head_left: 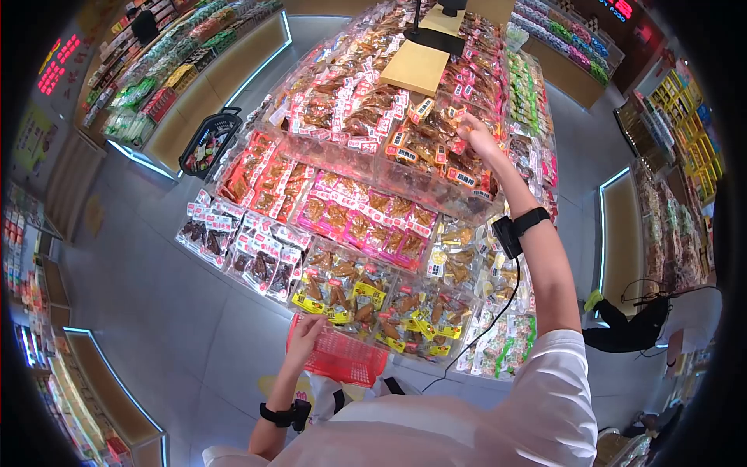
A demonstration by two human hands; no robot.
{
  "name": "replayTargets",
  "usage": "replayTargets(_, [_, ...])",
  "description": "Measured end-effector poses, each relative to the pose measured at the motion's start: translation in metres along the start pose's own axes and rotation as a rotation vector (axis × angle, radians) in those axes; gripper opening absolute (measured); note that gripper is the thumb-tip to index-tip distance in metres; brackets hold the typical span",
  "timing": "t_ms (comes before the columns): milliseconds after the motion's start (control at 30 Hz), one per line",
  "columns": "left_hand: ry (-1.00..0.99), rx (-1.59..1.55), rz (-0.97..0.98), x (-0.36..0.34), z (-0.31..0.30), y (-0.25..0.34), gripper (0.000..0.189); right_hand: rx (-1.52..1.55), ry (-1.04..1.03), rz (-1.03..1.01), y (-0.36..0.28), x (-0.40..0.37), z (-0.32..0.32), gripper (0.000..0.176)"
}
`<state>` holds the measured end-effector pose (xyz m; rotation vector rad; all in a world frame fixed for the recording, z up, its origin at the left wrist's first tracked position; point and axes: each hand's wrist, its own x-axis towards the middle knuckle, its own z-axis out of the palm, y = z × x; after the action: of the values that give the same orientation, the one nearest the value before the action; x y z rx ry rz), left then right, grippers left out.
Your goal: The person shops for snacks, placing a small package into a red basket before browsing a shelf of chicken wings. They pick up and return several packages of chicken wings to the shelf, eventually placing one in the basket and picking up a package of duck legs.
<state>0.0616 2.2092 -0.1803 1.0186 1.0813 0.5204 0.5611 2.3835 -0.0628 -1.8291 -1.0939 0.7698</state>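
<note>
My right hand (472,132) reaches over the upper tier of a snack display, its fingers at packs of brown food with orange labels (424,140); what they hold, if anything, is too small to make out. Down at the front edge, my left hand (309,328) is at the rim of a red plastic basket (342,358), near yellow-labelled packs (366,296); its finger contact is unclear. White-and-red labelled packs (342,109) lie left of the orange-labelled ones. Pink packs (366,222) fill the tier below. Both wrists wear black devices.
A tan board (415,66) on a black stand rises at the display's top. A black shopping basket (208,144) stands at its left side. Lit shelves (175,97) line the aisles. At the right is a person in a white top (692,315). A black cable (498,319) hangs from my right wrist.
</note>
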Motion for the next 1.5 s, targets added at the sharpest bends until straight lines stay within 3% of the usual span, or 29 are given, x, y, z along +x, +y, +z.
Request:
replayTargets(133, [0.035,-0.001,-0.038,-0.007,0.006,0.006,0.021,0.102,-0.048,0.025,0.002,0.016,0.006,0.040])
replayTargets(167, [0.040,-0.017,-0.038,-0.009,0.005,0.003,0.021,0.109,-0.121,0.015,-0.001,0.014,0.009,0.030])
replayTargets(267, [0.067,-0.029,-0.055,-0.015,-0.001,-0.009,0.021,-0.246,-0.195,-0.045,0.019,0.037,0.023,0.020])
replayTargets(300, [0.078,-0.026,-0.062,-0.016,-0.003,-0.012,0.021,-0.393,-0.002,-0.064,0.019,0.034,0.031,0.015])
replayTargets(400, [0.090,0.015,-0.083,-0.021,-0.009,-0.015,0.022,-0.309,0.158,-0.020,0.013,0.026,0.044,0.019])
replayTargets(433, [0.111,0.018,-0.086,-0.022,-0.010,-0.014,0.022,-0.385,0.310,-0.161,0.028,0.035,0.051,0.019])
replayTargets(533, [0.167,0.010,-0.081,-0.028,-0.008,-0.009,0.022,-0.394,0.502,-0.090,0.023,0.030,0.067,0.026])
replayTargets(567, [0.177,0.003,-0.070,-0.030,-0.010,-0.010,0.022,-0.408,0.417,0.047,0.017,0.026,0.067,0.029])
replayTargets(667, [0.193,0.032,-0.009,-0.041,-0.024,0.002,0.022,-0.750,0.459,-0.051,0.029,0.030,0.074,0.031])
replayTargets(767, [0.213,0.034,0.114,-0.065,-0.056,0.041,0.020,-0.778,0.530,-0.044,0.001,0.009,0.069,0.034])
replayTargets(867, [0.402,0.160,0.265,-0.107,-0.078,0.103,0.019,-0.617,0.520,-0.141,-0.008,0.001,0.063,0.038])
replayTargets(900, [0.446,0.179,0.325,-0.122,-0.086,0.119,0.019,-0.603,0.560,-0.265,-0.009,-0.002,0.064,0.032])
replayTargets(967, [0.540,0.202,0.411,-0.149,-0.100,0.139,0.018,-0.370,0.401,-0.311,-0.024,-0.021,0.071,0.029])
replayTargets(1100, [0.540,0.224,0.531,-0.190,-0.118,0.155,0.018,-0.025,0.163,-0.366,-0.052,-0.117,0.093,0.017])
replayTargets(1133, [0.502,0.235,0.595,-0.198,-0.124,0.158,0.018,0.056,0.097,-0.358,-0.054,-0.145,0.099,0.017])
replayTargets(1233, [0.330,0.206,0.771,-0.231,-0.141,0.171,0.018,-0.075,0.119,-0.336,-0.061,-0.249,0.110,0.015])
replayTargets(1300, [-0.064,0.035,0.945,-0.264,-0.164,0.187,0.019,-0.196,0.134,-0.288,-0.049,-0.314,0.121,0.013])
replayTargets(1333, [-0.387,-0.068,0.980,-0.278,-0.183,0.192,0.021,-0.248,0.129,-0.268,-0.041,-0.343,0.126,0.013])
replayTargets(1367, [-0.651,-0.110,1.192,-0.288,-0.202,0.199,0.016,-0.273,0.108,-0.184,-0.033,-0.370,0.134,0.012])
replayTargets(1400, [-0.865,-0.183,1.275,-0.292,-0.216,0.206,0.016,-0.293,0.096,-0.093,-0.023,-0.399,0.144,0.011])
replayTargets(1500, [-1.146,-0.353,1.287,-0.299,-0.251,0.208,0.018,-0.274,0.066,0.155,0.012,-0.476,0.169,0.009])
